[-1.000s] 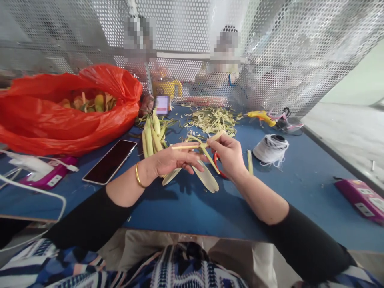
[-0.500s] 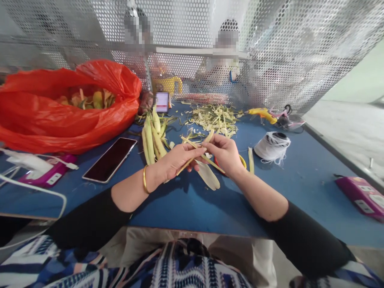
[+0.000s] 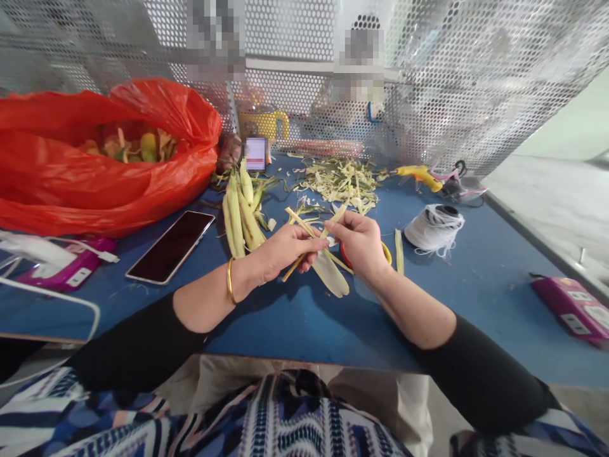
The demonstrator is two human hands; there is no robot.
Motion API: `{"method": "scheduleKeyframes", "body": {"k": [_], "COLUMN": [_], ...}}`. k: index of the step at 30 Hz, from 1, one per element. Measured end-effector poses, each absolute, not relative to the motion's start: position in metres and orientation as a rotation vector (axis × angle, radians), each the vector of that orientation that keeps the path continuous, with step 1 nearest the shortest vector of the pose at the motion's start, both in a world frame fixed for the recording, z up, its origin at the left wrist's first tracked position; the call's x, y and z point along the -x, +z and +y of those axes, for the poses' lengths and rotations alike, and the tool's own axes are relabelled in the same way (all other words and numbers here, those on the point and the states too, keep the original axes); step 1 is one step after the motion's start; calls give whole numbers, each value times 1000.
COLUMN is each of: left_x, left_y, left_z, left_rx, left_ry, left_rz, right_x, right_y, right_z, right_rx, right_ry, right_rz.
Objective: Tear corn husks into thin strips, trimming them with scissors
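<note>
Strips (image 3: 299,221) | pale yellow, narrow, crossed | left fingers (image 3: 310,244), right fingers (image 3: 339,230) clamped on them

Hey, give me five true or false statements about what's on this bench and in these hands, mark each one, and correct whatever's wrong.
1. The left hand and the right hand both hold pale strips. True.
2. The gold bracelet is on the right wrist. False: the bracelet is on the left wrist.
3. A dark-screened phone lies on the blue table. True.
4. The red bag is tied shut. False: the red bag is open, with things visible inside.
5. The white thread cone is left of both hands. False: the white thread cone stands to their right.
</note>
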State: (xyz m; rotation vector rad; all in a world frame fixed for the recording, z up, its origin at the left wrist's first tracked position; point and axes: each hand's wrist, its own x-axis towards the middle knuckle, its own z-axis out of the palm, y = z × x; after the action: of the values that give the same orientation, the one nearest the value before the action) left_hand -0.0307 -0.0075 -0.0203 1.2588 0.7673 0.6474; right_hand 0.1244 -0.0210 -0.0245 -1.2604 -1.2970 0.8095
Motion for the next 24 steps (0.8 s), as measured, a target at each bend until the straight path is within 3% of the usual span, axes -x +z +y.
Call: {"method": "scheduleKeyframes", "body": {"k": [13, 24], "left_x": [32, 28], "left_y": [-16, -16], "left_z": [0, -7], "left_rx": [-1062, -1398], "left_ry": [573, 645], "left_rz": [797, 924], "right_x": [-134, -131], "right_y": [-13, -22], "right_z": [-13, -15], "right_rx": [1139, 1328], "right_ry": [1144, 831], "right_rz": [-1281, -1317]}}
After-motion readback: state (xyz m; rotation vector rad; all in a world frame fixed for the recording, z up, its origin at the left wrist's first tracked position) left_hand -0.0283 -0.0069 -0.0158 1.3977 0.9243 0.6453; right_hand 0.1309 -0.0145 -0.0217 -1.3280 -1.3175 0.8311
